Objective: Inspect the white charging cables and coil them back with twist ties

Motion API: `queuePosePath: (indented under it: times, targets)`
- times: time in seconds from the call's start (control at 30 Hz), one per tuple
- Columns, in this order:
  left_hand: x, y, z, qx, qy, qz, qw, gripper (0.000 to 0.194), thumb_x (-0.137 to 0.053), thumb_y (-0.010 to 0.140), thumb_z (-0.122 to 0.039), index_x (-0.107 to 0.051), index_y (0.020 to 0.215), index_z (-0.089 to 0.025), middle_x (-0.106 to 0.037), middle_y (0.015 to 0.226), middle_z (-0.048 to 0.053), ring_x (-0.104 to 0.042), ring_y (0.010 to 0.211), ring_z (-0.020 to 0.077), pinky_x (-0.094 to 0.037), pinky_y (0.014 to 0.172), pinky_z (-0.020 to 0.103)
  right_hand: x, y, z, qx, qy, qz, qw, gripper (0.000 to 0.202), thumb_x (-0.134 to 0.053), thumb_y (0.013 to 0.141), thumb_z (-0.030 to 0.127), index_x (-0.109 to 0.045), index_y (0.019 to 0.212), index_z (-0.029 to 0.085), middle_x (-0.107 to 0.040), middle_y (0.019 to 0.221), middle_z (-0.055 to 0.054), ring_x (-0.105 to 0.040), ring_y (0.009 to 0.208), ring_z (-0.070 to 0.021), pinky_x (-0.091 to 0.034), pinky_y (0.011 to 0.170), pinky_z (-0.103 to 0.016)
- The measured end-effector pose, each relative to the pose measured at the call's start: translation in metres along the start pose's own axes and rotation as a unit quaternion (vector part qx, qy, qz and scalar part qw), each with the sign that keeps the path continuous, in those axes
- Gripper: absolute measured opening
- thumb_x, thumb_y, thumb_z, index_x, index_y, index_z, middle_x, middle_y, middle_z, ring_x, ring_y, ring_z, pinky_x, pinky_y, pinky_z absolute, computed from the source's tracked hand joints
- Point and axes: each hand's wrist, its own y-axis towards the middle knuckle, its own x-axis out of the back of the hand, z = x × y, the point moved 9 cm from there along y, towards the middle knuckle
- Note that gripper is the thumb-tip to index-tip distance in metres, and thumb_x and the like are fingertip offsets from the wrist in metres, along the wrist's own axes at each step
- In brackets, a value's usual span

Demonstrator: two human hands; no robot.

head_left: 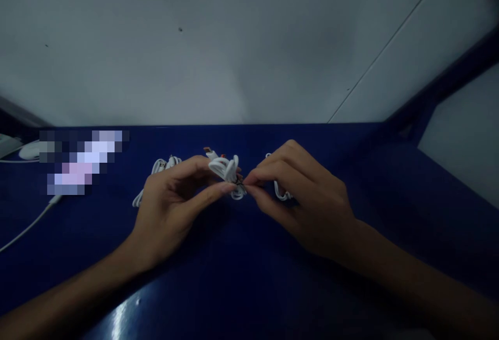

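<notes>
- The left hand (166, 207) is pinching a coiled white cable (224, 168) between thumb and fingers.
- The right hand (314, 197) is pinching its dark tie (239, 183).
- Both are holding it over the blue table (241, 277).

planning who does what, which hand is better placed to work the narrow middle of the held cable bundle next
Probably the right hand: its thumb and finger tips meet at the narrow middle of the white cable bundle, while the left hand seems busy holding it.
</notes>
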Motion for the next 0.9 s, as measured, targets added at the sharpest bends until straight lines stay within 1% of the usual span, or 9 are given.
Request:
queuePosePath:
  times: [0.07, 0.13, 0.27, 0.4, 0.57, 0.7, 0.77, 0.9]
  targets:
    - [-0.001, -0.001, -0.004, -0.015, 0.005, 0.0, 1.0, 0.012, -0.094, 0.09, -0.023, -0.091, 0.099, -0.03, -0.087, 0.101, 0.0, -0.081, 0.099, 0.0229, -0.065, 0.097, 0.035, 0.001, 0.0, 0.001, 0.006, 0.002, -0.002, 1.0, 0.009, -0.071, 0.107, 0.01, -0.072, 0.109, 0.018, -0.077, 0.097, -0.005, -0.068, 0.086, -0.0181, -0.059, 0.069, -0.034]
    - [-0.001, -0.001, -0.004, -0.02, 0.015, 0.005, 1.0, 0.014, -0.095, 0.089, -0.022, -0.091, 0.1, -0.031, -0.087, 0.1, -0.001, -0.08, 0.095, 0.0218, -0.065, 0.093, 0.033, 0.001, 0.001, 0.003, 0.016, 0.003, -0.002, 1.0, 0.009, -0.073, 0.107, 0.01, -0.072, 0.11, 0.018, -0.078, 0.097, -0.006, -0.069, 0.086, -0.0179, -0.06, 0.069, -0.034]
    - [0.0, 0.0, -0.002, -0.014, 0.025, 0.012, 1.0, 0.013, -0.094, 0.089, -0.021, -0.091, 0.099, -0.029, -0.086, 0.096, 0.0, -0.079, 0.09, 0.0212, -0.064, 0.088, 0.032, -0.001, 0.003, 0.005, 0.028, -0.012, 0.007, 1.0, 0.008, -0.072, 0.109, 0.011, -0.072, 0.105, 0.019, -0.079, 0.094, -0.005, -0.07, 0.085, -0.0184, -0.06, 0.069, -0.034]
    - [0.001, 0.0, -0.002, -0.013, 0.04, 0.003, 0.999, 0.01, -0.094, 0.089, -0.022, -0.09, 0.096, -0.028, -0.085, 0.094, 0.0, -0.078, 0.09, 0.0221, -0.063, 0.088, 0.033, -0.002, 0.004, 0.003, 0.019, -0.017, 0.012, 1.0, 0.013, -0.069, 0.11, 0.011, -0.073, 0.103, 0.021, -0.081, 0.094, -0.004, -0.07, 0.087, -0.0188, -0.061, 0.073, -0.035]
    - [0.0, 0.0, -0.002, -0.014, 0.041, 0.01, 0.999, 0.01, -0.093, 0.09, -0.021, -0.09, 0.097, -0.028, -0.085, 0.093, 0.0, -0.078, 0.088, 0.02, -0.061, 0.085, 0.031, -0.001, 0.003, -0.004, -0.013, 0.031, 0.001, 0.999, 0.013, -0.074, 0.106, 0.008, -0.076, 0.103, 0.02, -0.081, 0.097, -0.004, -0.071, 0.088, -0.0182, -0.062, 0.077, -0.035]
    - [0.0, 0.001, 0.003, -0.003, 0.038, 0.015, 0.999, 0.009, -0.092, 0.092, -0.025, -0.09, 0.1, -0.026, -0.085, 0.097, 0.002, -0.078, 0.088, 0.0196, -0.062, 0.083, 0.029, -0.001, 0.002, -0.004, 0.003, 0.028, -0.008, 1.0, 0.012, -0.076, 0.106, 0.01, -0.077, 0.102, 0.021, -0.081, 0.094, -0.003, -0.071, 0.087, -0.0188, -0.062, 0.075, -0.035]
    - [-0.001, 0.001, 0.005, 0.003, 0.023, 0.021, 1.0, 0.01, -0.092, 0.093, -0.025, -0.09, 0.102, -0.026, -0.086, 0.1, 0.002, -0.08, 0.091, 0.0197, -0.063, 0.086, 0.028, -0.002, 0.001, -0.005, 0.001, 0.017, -0.007, 1.0, 0.01, -0.077, 0.105, 0.013, -0.077, 0.102, 0.022, -0.081, 0.094, -0.003, -0.071, 0.087, -0.0193, -0.062, 0.075, -0.036]
    - [-0.004, 0.001, 0.005, 0.009, -0.001, 0.016, 1.0, 0.013, -0.092, 0.092, -0.02, -0.091, 0.104, -0.025, -0.086, 0.108, 0.003, -0.081, 0.1, 0.02, -0.065, 0.093, 0.027, -0.002, 0.001, -0.007, -0.018, 0.009, -0.002, 1.0, 0.009, -0.08, 0.104, 0.014, -0.076, 0.103, 0.021, -0.08, 0.096, -0.004, -0.07, 0.088, -0.0196, -0.062, 0.077, -0.036]
